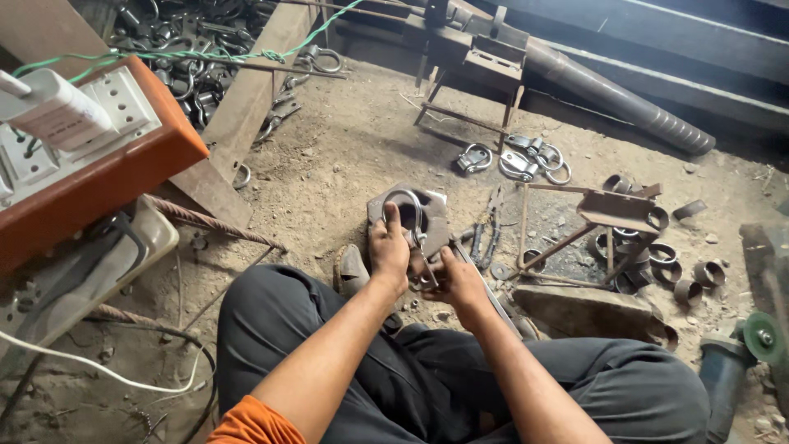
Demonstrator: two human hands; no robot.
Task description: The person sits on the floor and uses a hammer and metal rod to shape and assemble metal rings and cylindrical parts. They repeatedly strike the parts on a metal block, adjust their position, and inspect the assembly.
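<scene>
I sit on a dirt floor with both arms stretched forward. My left hand (388, 247) grips a curved steel shackle (405, 204) and presses it down on a flat steel block (431, 215). My right hand (457, 279) is closed around a long thin metal tool (485, 289) whose tip meets the shackle's lower end. Pliers (486, 232) lie just right of the block.
A pile of shackles (185, 62) lies at the far left behind a wooden plank (246, 107). Finished shackles (526, 158) sit ahead. An orange socket board (90, 156) is at left. Metal rings (682, 275), a steel jig (612, 215) and an angle grinder (740, 353) stand at right.
</scene>
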